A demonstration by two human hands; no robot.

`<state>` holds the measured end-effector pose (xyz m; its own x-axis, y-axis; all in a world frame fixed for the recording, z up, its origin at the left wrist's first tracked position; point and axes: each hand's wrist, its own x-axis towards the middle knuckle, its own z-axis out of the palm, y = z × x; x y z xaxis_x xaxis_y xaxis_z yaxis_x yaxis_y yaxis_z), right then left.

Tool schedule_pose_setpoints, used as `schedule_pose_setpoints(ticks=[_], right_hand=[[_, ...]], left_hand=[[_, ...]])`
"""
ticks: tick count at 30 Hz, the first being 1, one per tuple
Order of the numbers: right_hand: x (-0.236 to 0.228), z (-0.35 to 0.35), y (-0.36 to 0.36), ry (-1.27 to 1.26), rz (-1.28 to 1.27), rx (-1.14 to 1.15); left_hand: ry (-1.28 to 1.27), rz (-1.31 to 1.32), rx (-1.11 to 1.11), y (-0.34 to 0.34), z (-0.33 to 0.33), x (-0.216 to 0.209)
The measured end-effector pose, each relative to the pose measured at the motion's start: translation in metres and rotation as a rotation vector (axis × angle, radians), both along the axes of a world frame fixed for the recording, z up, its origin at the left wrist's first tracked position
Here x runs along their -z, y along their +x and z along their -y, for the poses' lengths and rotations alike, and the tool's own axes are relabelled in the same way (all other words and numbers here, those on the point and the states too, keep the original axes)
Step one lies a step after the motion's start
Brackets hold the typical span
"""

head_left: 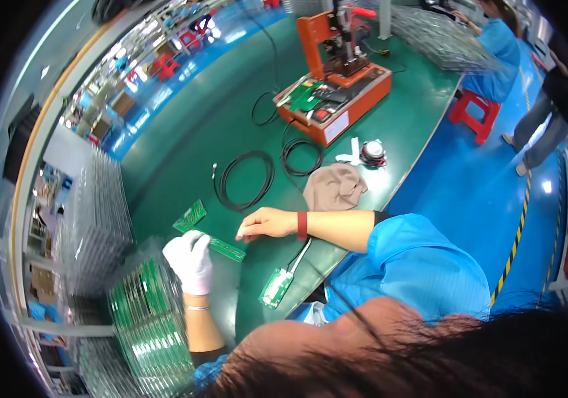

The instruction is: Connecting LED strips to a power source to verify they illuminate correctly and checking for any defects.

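Observation:
My left hand [190, 262], in a white glove, is closed at the near edge of a green circuit board with an angled outline. One part of this circuit board [226, 249] runs as a narrow strip to the right of the glove; a wider part shows beyond the fingertips. The glove hides the middle. My right hand [267, 222], bare with a dark red wristband, hovers just right of the board, its fingers bent and pressed together. Whether anything small is between them is hidden. Below it lies a small green and white module [276, 288] with a cable.
Stacked clear trays [98, 212] stand at the left, beside a tray of green boards [148, 305]. Coiled black cable [272, 179], a beige cloth [334, 188] and a round device [373, 154] lie ahead. An orange press machine [337, 99] stands farther back; people are at the far right.

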<state>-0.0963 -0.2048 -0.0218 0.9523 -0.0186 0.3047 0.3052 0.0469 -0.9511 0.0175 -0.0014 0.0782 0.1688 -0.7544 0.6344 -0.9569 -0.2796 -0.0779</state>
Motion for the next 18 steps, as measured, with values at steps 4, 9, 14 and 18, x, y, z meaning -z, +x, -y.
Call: schedule_pose_setpoints(ticks=[4,9,14,18], right_hand=[[-0.004,0.009,-0.001,0.391,-0.174,-0.118],[0.008,0.002,-0.003,0.419,-0.190,-0.233],[0.007,0.001,0.005,0.117,-0.164,-0.173],[0.005,-0.001,-0.002,-0.083,-0.120,-0.030]], left_hand=[[-0.126,0.013,0.122,-0.007,0.034,0.028],[-0.094,-0.076,0.182,-0.003,0.035,0.055],[-0.245,-0.380,0.144,-0.003,0.037,0.070],[-0.491,-0.786,0.037,-0.026,0.037,0.065]])
